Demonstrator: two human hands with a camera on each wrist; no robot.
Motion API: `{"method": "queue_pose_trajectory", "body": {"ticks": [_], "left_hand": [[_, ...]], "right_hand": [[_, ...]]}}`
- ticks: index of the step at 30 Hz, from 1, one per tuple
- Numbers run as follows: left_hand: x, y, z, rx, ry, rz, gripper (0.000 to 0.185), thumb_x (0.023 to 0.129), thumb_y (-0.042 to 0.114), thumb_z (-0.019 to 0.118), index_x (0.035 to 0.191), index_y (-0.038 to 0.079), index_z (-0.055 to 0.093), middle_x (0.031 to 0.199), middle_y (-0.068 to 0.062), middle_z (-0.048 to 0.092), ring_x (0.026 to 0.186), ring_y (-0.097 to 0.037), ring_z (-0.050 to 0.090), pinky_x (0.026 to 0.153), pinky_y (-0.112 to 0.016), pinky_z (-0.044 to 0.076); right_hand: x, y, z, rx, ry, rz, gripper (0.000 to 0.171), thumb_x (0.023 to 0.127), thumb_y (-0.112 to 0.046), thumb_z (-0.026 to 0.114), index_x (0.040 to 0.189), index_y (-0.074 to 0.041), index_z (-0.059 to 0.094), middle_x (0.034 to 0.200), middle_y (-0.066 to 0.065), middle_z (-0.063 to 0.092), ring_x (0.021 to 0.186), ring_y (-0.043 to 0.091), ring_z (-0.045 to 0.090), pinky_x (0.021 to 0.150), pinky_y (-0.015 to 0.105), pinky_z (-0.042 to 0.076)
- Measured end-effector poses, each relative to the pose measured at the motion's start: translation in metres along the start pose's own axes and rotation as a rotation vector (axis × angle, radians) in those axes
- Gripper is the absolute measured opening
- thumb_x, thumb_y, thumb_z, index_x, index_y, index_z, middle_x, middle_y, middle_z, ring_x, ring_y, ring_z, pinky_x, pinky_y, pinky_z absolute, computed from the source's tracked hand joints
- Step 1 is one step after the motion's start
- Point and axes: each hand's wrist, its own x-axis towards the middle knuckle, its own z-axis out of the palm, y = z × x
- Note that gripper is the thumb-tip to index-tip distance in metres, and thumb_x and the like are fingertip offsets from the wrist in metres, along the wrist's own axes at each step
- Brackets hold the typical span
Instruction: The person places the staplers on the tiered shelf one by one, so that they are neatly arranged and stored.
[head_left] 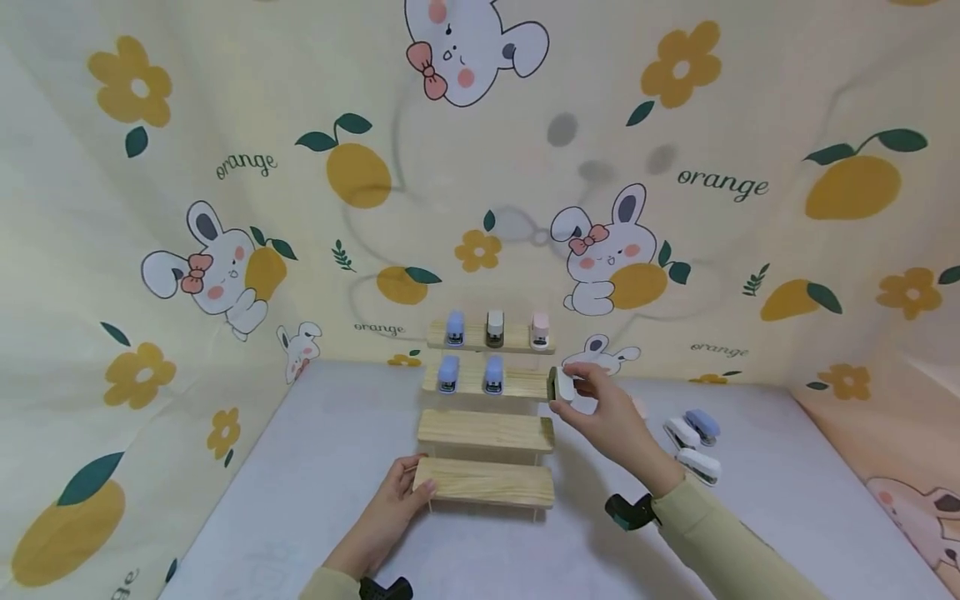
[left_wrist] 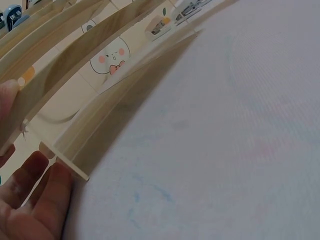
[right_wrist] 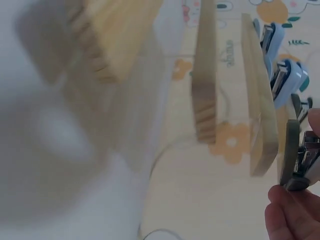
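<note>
Right hand [head_left: 611,418]: grip pinching white stapler [head_left: 566,386], near blue staplers [head_left: 493,375]. Left hand [head_left: 388,507]: grip holding lowest shelf [head_left: 487,482], left end.

Small draped workspace, rabbit-print cloth walls [head_left: 480,167], pale table [head_left: 337,442]

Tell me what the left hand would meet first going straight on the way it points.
Most likely the bottom board: the left hand already grips its left end, so there seems to be no gap. Depth beyond that is unclear.
</note>
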Motion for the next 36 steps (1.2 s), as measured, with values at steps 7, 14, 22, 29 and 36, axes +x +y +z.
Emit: {"method": "queue_pose_trajectory", "body": {"ticks": [7,14,22,29,36], "left_hand": [[0.001,-0.001,0.0,0.018,0.007,-0.006,0.062,0.082,0.035,0.062,0.13,0.01,0.03,0.135,-0.017,0.036,0.122,-0.029,0.036,0.101,-0.043,0.03],[0.005,0.003,0.003,0.019,0.004,0.012,0.062,0.082,0.034,0.062,0.13,0.01,0.03,0.135,-0.017,0.036,0.122,-0.028,0.037,0.101,-0.042,0.031],[0.001,-0.003,0.0,0.009,0.008,-0.001,0.063,0.082,0.034,0.062,0.13,0.009,0.03,0.136,-0.018,0.034,0.123,-0.029,0.035,0.101,-0.042,0.031],[0.001,-0.004,0.001,0.015,-0.007,0.016,0.063,0.083,0.035,0.061,0.131,0.011,0.029,0.137,-0.016,0.034,0.125,-0.027,0.033,0.102,-0.041,0.029],[0.001,-0.003,-0.001,0.004,-0.003,0.007,0.061,0.083,0.033,0.062,0.131,0.011,0.03,0.136,-0.015,0.035,0.124,-0.026,0.034,0.102,-0.04,0.03]], "right_hand": [[0.019,-0.013,0.01,0.023,-0.066,0.022,0.054,0.076,-0.046,0.065,0.12,-0.022,0.045,0.12,-0.003,0.05,0.109,0.021,0.049,0.089,0.039,0.043],[0.028,-0.012,0.01,0.065,-0.047,0.07,0.053,0.076,-0.047,0.065,0.119,-0.023,0.045,0.118,-0.004,0.049,0.109,0.02,0.047,0.09,0.039,0.041],[0.032,-0.004,0.019,0.085,-0.07,0.075,0.059,0.073,-0.045,0.069,0.118,-0.019,0.042,0.112,-0.003,0.048,0.105,0.017,0.046,0.09,0.035,0.04],[0.033,-0.002,0.023,0.096,-0.046,0.067,0.065,0.071,-0.044,0.071,0.116,-0.013,0.037,0.109,0.001,0.048,0.101,0.015,0.047,0.087,0.037,0.043],[0.033,-0.002,0.026,0.092,-0.052,0.063,0.07,0.07,-0.047,0.07,0.12,-0.012,0.035,0.112,0.003,0.048,0.103,0.016,0.047,0.086,0.037,0.043]]}}
